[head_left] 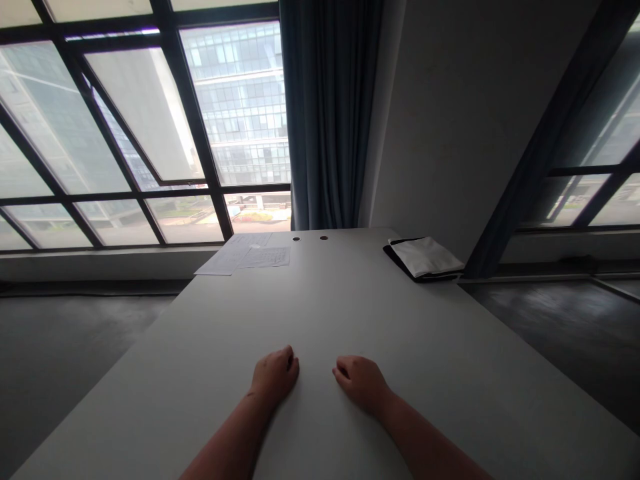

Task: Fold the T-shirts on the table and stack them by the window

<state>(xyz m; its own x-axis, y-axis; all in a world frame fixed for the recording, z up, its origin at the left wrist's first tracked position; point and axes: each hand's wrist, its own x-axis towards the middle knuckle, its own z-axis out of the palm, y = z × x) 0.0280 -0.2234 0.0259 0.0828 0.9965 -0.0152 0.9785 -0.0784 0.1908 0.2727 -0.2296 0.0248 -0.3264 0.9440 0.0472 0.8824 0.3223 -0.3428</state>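
Note:
Both hands rest on a white table (320,307), curled into loose fists with a gap of bare tabletop between them. My left hand (277,375) is closed, thumb side up, and nothing shows in it. Just to its right, my right hand (361,381) is also closed, with its fingers folded under and no object visible. At the far right of the table lies folded white and black fabric (427,256), well out of reach of either fist. Several printed sheets of paper (265,257) lie flat at the far left.
Two small round dark spots, a left one (297,239) and a right one (324,238), mark the table's far end. Beyond stand a blue curtain (330,120), a wall column (440,120) and large windows (240,107), one pane tilted. Dark floor (75,347) flanks the table.

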